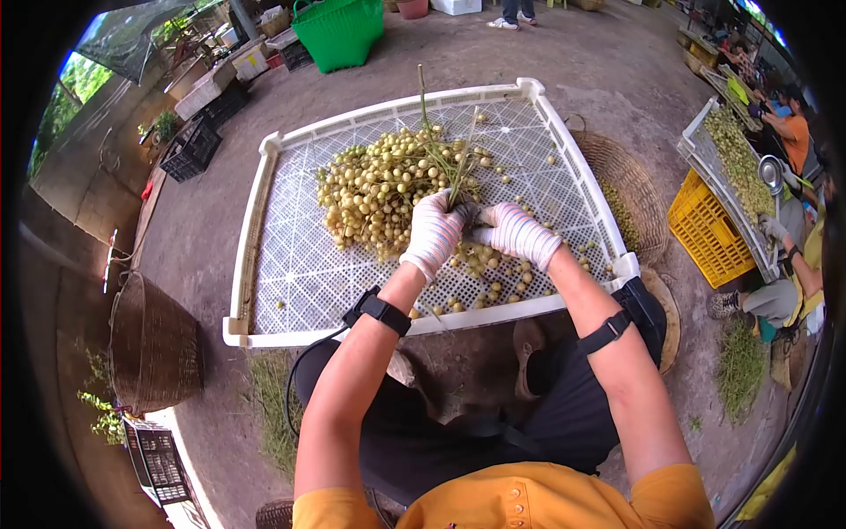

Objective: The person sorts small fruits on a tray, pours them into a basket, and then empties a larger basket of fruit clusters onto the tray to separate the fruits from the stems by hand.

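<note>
A white perforated plastic tray [291,278] lies across my lap. On it rests a large pile of small round yellowish fruit [374,181] on thin stems. My left hand [435,234], in a striped white glove with dark fingertips, is closed around a bundle of green-brown stems [456,172] whose long ends point away from me. Close beside it, my right hand [518,234], gloved alike, has its fingers bent together against the left fingertips. What the right fingers pinch is hidden. Loose fruit [495,286] lies under and around the right hand, towards the near rim.
A round wicker basket [621,172] holding fruit stands right of the tray. Farther right, co-workers sit by another fruit-filled tray [736,163] above a yellow crate [709,231]. A tall woven basket [154,344] stands left; a green basket [337,35] is ahead.
</note>
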The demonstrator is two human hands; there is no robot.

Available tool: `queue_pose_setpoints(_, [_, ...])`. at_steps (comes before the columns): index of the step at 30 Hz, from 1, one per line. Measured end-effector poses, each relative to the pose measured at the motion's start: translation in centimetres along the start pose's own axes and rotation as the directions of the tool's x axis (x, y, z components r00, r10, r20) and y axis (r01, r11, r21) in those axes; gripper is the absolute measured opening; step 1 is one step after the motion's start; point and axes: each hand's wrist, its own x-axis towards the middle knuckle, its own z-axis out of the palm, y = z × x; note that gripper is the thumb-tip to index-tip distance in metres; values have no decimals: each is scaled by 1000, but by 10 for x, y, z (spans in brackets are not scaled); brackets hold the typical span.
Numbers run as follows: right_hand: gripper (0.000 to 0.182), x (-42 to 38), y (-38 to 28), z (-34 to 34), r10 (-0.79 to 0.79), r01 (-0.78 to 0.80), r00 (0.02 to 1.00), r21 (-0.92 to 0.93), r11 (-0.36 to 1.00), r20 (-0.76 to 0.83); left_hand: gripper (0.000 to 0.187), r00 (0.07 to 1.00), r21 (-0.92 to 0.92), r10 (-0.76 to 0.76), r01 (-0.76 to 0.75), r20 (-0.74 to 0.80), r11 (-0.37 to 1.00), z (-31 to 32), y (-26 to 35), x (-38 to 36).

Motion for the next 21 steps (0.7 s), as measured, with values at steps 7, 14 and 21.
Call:
queue_pose_setpoints(7, [29, -20, -25, -36, 262, -265, 956, 8, 964, 133, 9, 999, 40, 46, -46, 0, 998, -11, -4, 5])
queue_pose_setpoints(14, [59, -14, -16, -31, -75, 76, 987, 1, 997, -141, 20, 969, -183, -90, 134, 231, 974, -25, 22, 0])
queue_pose_setpoints(21, [49, -5, -27, -21, -173, 141, 984, 389, 910, 48, 23, 962, -226, -19, 83, 273, 971, -22, 30, -5])
